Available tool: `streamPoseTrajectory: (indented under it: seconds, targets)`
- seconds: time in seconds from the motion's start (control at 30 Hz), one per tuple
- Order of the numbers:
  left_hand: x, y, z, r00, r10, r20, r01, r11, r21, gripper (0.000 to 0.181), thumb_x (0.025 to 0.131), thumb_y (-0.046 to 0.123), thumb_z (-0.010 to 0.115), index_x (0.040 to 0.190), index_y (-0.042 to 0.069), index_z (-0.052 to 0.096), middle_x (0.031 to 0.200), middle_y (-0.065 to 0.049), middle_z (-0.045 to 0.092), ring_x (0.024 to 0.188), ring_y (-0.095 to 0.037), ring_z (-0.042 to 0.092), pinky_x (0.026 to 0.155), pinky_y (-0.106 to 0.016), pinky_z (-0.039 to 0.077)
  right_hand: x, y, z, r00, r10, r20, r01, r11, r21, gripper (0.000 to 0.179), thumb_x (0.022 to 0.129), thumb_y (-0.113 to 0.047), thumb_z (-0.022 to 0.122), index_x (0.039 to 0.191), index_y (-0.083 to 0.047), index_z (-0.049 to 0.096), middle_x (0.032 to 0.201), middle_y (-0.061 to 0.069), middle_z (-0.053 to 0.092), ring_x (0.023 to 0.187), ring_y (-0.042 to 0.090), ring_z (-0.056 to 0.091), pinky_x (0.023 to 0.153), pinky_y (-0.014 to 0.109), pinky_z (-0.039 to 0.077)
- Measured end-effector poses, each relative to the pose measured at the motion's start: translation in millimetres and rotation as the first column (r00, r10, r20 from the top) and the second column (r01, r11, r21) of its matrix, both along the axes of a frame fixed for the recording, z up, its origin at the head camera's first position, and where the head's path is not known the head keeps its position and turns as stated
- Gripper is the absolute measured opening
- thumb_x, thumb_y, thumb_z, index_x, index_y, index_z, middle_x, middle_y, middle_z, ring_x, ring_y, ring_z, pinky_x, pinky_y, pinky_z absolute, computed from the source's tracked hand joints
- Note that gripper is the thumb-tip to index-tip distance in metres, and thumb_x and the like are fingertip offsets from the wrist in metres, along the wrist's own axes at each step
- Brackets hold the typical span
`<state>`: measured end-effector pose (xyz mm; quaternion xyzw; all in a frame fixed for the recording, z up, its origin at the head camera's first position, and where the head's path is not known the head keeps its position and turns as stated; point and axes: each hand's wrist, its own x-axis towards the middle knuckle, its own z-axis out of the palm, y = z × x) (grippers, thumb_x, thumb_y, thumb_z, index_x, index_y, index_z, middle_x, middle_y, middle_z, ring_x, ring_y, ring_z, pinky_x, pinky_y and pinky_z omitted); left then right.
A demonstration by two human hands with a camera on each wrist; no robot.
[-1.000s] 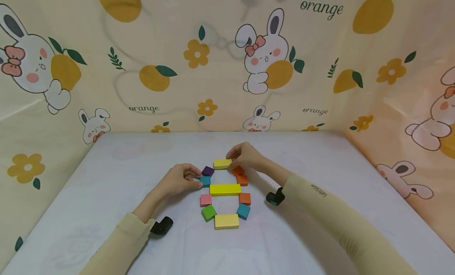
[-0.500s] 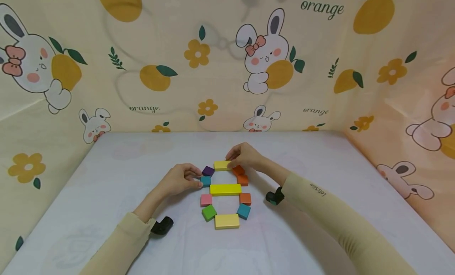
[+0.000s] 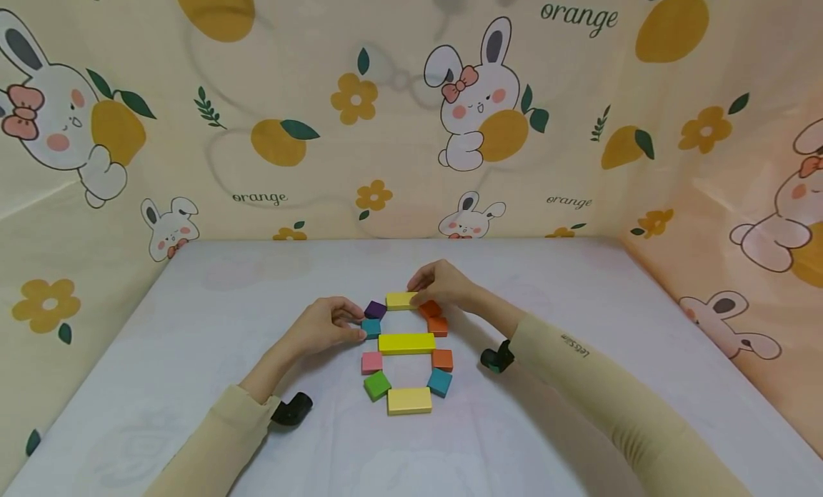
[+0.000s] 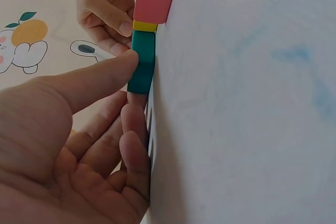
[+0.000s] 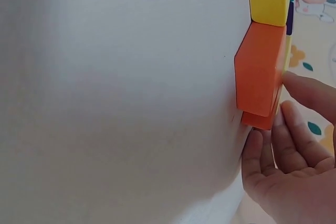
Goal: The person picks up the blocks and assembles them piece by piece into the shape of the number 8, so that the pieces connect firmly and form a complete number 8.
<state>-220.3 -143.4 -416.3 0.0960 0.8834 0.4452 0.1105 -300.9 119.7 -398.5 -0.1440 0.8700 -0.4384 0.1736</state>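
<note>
Small coloured blocks lie on the white table in a figure-eight outline. My left hand (image 3: 324, 324) is at its upper left, thumb and fingers about the teal block (image 3: 371, 329); a purple block (image 3: 375, 310) sits just beyond. In the left wrist view the thumb presses the teal block's side (image 4: 143, 61). With thumb and fingertips, my right hand (image 3: 444, 283) pinches the right end of the far yellow block (image 3: 398, 301). Two orange blocks (image 3: 438, 326) lie beneath that hand. A long yellow block (image 3: 406, 343) crosses the middle. The right wrist view mostly hides the far yellow block behind orange ones.
Nearer me, the lower loop has a pink block (image 3: 371, 363), a green block (image 3: 376, 386), a pale yellow block (image 3: 408, 401), a blue block (image 3: 440, 382) and an orange block (image 3: 441, 360). A patterned backdrop (image 3: 398, 147) rises behind the table (image 3: 225, 283).
The far yellow block has slid slightly nearer to the purple and orange blocks, with my right hand on it. My left hand has stayed where it was.
</note>
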Motion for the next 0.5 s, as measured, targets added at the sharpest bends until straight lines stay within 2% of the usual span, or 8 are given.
streamPoseTrajectory:
  seconds: [0.27,0.5]
  targets:
    - [0.3,-3.3,0.1,1.000,-0.015,0.016,0.014,1.000,0.020,0.034,0.080,0.020,0.084,0.108,0.010,0.067,0.103,0.000,0.068,0.082,-0.020,0.058,0.080,-0.033,0.049,3.0,2.5,3.5,0.999,-0.034,0.014,0.034,0.999,-0.006,0.017,0.088,-0.016,0.075,0.103,-0.008,0.072,0.095,0.004,0.069,0.087,0.024,0.060,0.076,0.028,0.051]
    - [0.6,-5.7,1.7,0.999,-0.036,0.019,0.034,0.998,0.060,0.031,0.083,0.021,0.081,0.108,0.009,0.068,0.101,0.001,0.068,0.092,-0.019,0.061,0.090,-0.038,0.048,7.9,14.9,7.9,0.993,-0.108,-0.048,0.108,0.994,-0.015,0.018,0.089,-0.018,0.074,0.103,-0.007,0.072,0.097,0.004,0.069,0.090,0.025,0.059,0.079,0.032,0.050]
